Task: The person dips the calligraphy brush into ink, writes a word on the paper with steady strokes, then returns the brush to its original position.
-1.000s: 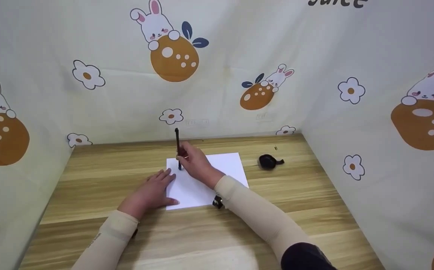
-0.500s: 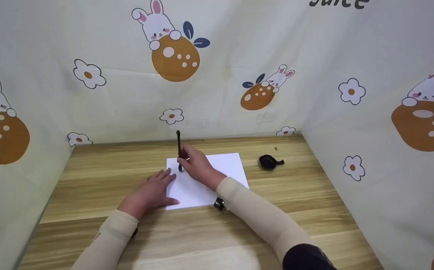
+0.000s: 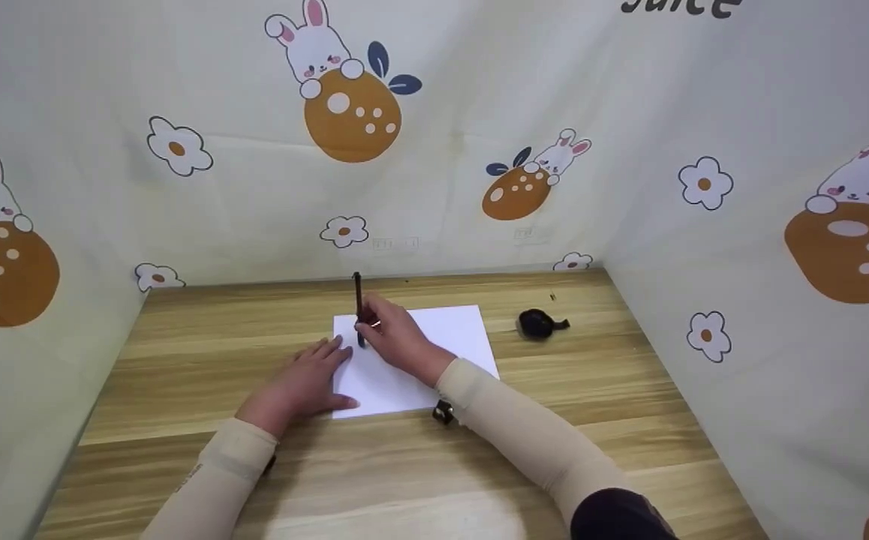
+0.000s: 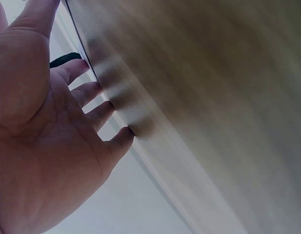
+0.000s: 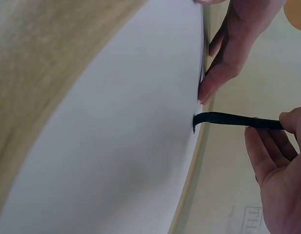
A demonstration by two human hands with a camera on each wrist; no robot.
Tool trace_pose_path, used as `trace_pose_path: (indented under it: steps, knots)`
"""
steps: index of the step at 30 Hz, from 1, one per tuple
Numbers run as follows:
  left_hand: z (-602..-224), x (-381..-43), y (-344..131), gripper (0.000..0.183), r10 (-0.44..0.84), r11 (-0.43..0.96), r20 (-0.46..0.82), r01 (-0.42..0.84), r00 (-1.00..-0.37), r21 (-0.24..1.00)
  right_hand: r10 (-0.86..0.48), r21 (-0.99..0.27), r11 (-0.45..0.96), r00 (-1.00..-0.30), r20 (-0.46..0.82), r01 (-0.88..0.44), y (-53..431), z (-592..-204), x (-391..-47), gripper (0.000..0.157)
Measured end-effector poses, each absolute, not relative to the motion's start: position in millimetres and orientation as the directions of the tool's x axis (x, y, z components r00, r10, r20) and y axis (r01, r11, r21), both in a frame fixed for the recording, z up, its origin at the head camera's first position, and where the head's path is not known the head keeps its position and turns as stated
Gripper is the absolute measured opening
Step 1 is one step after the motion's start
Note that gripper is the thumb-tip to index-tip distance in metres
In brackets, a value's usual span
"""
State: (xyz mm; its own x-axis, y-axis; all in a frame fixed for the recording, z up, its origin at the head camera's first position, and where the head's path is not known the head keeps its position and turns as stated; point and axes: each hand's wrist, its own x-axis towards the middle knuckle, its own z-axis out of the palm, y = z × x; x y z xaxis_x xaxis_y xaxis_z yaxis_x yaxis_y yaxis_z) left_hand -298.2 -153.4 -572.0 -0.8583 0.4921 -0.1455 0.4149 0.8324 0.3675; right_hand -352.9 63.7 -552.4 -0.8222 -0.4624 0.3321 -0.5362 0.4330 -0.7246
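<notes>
A sheet of white paper (image 3: 397, 382) lies on the wooden table. My right hand (image 3: 397, 334) pinches a slim black brush (image 3: 359, 292) between thumb and fingers, holding it nearly upright over the paper's left part. Seen from the right wrist, the tip of the brush (image 5: 223, 118) bends sideways where it meets the paper (image 5: 116, 112). My left hand (image 3: 303, 386) rests on the sheet's left edge, fingers spread and thumb at the near corner. In the left wrist view the fingertips of the left hand (image 4: 48, 131) touch down along that edge.
To the right of the paper stands a small black cup with a short handle (image 3: 536, 324). A tiny dark fleck (image 3: 553, 297) lies behind it. Patterned cloth walls (image 3: 442, 165) enclose the wooden table (image 3: 202, 337) at the back and sides.
My right hand and the brush have shifted slightly toward me, down the paper. The left hand, the paper and the black cup have stayed put.
</notes>
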Motion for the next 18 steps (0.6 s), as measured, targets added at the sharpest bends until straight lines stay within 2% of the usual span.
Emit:
trace_pose_path:
  steps: [18]
  knots:
    - [-572.2,-298.2,-153.1,0.101,0.504,0.828,-0.126,0.438,-0.854,0.349,-0.522,-0.709,0.448,-0.803,0.288,-0.545,70.7,-551.7,-342.1,0.013]
